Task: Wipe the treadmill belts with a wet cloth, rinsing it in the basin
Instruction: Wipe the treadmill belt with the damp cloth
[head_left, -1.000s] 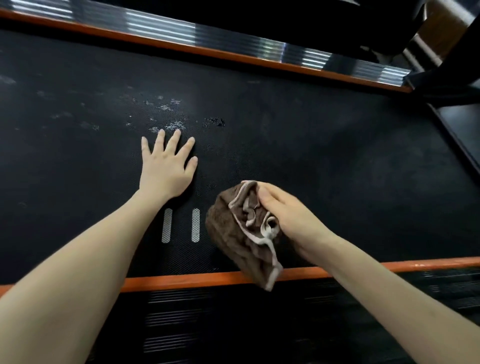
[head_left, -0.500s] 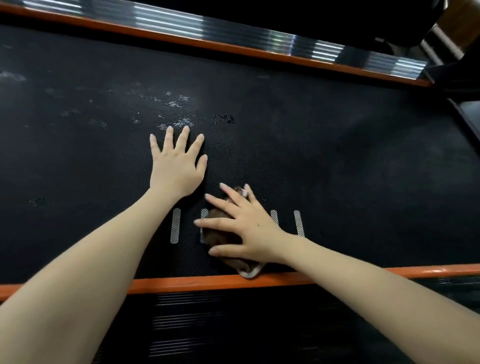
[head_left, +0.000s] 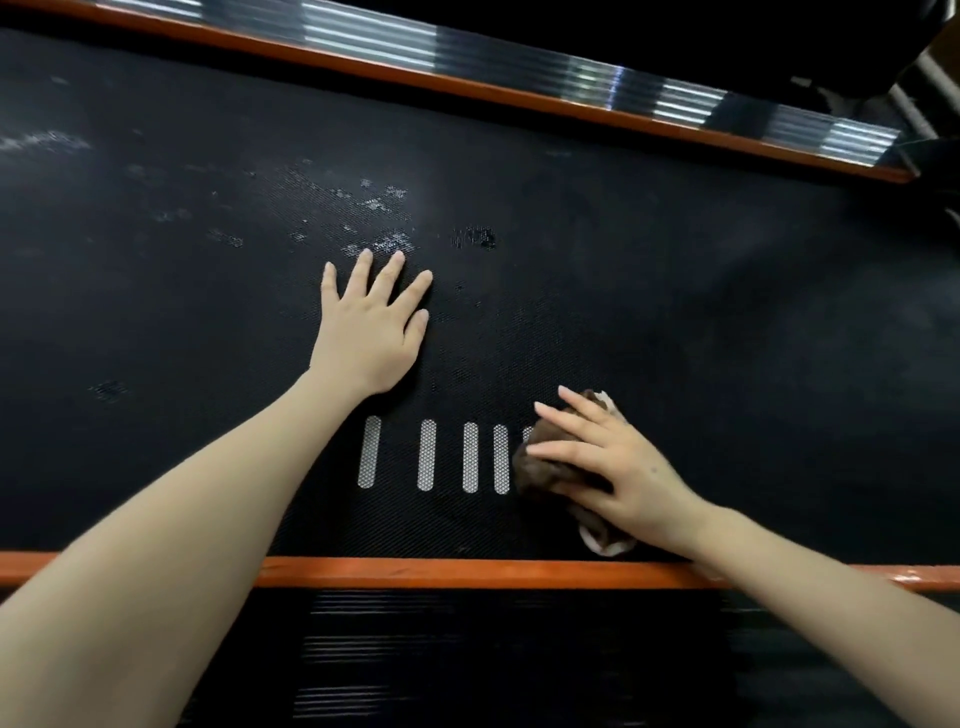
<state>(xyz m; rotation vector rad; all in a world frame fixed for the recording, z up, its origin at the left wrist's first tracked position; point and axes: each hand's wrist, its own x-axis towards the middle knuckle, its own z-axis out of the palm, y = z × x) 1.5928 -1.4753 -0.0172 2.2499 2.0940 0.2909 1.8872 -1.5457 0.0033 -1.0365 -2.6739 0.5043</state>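
Head view looks down on a black textured treadmill belt (head_left: 675, 312) that fills the middle of the picture, with both bare forearms reaching onto it from the near side. Left hand (head_left: 366, 332) lies flat on the belt, palm down, fingers spread and straight, grasping nothing. Right hand (head_left: 613, 467) presses palm down on a brown cloth (head_left: 540, 470) bunched against the belt; its fingers are spread over the top of the cloth rather than curled around it, so the cloth is pinned under the palm and fingers. Brown folds show past the fingertips on the side toward the left hand, a pale hem peeks out beyond the far side of the right hand, and another pale edge shows just under the heel of the hand, near the wrist. The cloth sits well apart from the left hand, nearer to the person than it. Between the two hands, just below the left wrist, a row of white mesh-patterned stripes (head_left: 426, 454) is printed on the belt; the one closest to the right hand is partly covered by the cloth. Pale speckled marks (head_left: 387, 241) lie on the belt just beyond the left fingertips. An orange rail (head_left: 467, 571) runs beneath both forearms, and a second orange rail with a ribbed silver strip (head_left: 623, 85) borders the belt far beyond both hands.
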